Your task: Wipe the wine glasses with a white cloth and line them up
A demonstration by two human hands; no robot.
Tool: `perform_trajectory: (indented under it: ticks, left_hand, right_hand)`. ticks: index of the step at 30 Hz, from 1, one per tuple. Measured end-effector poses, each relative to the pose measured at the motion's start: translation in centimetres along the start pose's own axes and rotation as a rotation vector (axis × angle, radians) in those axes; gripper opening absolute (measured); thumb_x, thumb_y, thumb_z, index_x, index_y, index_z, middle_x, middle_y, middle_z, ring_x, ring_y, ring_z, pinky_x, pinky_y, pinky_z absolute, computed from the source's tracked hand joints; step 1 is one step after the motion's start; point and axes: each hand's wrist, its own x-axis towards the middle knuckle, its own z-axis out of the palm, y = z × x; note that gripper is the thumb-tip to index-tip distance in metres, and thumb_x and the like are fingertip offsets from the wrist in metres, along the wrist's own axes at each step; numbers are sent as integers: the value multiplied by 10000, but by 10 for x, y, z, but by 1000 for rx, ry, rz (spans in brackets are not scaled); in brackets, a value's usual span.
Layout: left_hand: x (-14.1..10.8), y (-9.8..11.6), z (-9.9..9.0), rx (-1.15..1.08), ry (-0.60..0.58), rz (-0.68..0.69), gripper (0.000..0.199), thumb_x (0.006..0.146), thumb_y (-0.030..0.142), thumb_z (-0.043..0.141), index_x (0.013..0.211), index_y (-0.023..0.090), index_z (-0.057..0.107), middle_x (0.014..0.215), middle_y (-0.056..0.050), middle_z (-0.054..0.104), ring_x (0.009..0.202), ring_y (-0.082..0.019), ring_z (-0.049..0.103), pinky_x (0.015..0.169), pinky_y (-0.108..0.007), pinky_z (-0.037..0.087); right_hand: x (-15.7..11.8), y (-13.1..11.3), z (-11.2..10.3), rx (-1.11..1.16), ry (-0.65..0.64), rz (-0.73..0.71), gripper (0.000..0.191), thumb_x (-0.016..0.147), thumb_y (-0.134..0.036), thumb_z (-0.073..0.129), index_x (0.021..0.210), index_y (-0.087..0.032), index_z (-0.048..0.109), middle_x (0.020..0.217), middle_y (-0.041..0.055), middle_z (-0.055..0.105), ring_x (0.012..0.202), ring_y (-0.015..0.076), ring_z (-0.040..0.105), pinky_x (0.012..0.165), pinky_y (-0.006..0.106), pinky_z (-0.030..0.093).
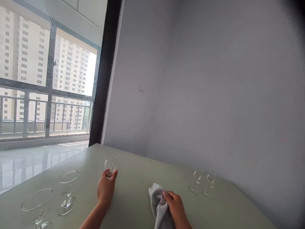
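Note:
My left hand (106, 188) is closed around the lower bowl of a clear stemmed glass (111, 163), near the table's far left part. The glass's bowl rises above my fingertips; its stem and foot are mostly hidden behind the hand. Over the middle of the table, my right hand (175, 205) pinches a light grey cloth (157, 200) between thumb and fingers. The cloth hangs in folds to the left of that hand, and its lower end runs out of the picture. Glass and cloth are well apart.
Two larger stemmed glasses (68, 200) stand at the table's left. Two small stemmed glasses (209, 183) are on the right, near the grey wall (214, 95). The pale green table (133, 178) reaches the wall. Beyond its left edge are a tiled floor (43, 159) and windows.

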Motion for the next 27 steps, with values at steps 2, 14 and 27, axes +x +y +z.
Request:
perform_trajectory:
  ticks: [2,14,27]
  left_hand:
    - [-16,7,9,14,-75,98,415,703,549,522,973,233,517,937,-68,637,884,-297,585,733,-407,437]
    - [-88,24,31,16,-517,409,146,767,339,489,879,260,439,762,52,618,636,-136,565,606,-223,403]
    - [-98,19,32,244,-574,556,478,818,267,425,1283,308,323,859,41,628,767,-166,592,681,-257,386]
  right_hand:
    - [5,-5,-11,123,5,66,412,731,-568,461,543,-202,493,519,1,513,542,179,490,542,290,390]
    - [10,-42,-47,383,183,63,413,664,-521,637,559,-222,372,552,-72,323,529,107,326,507,229,335]
    - [-36,-95,-18,520,-114,49,424,758,-334,562,1147,-164,561,905,59,688,791,214,629,690,291,481]
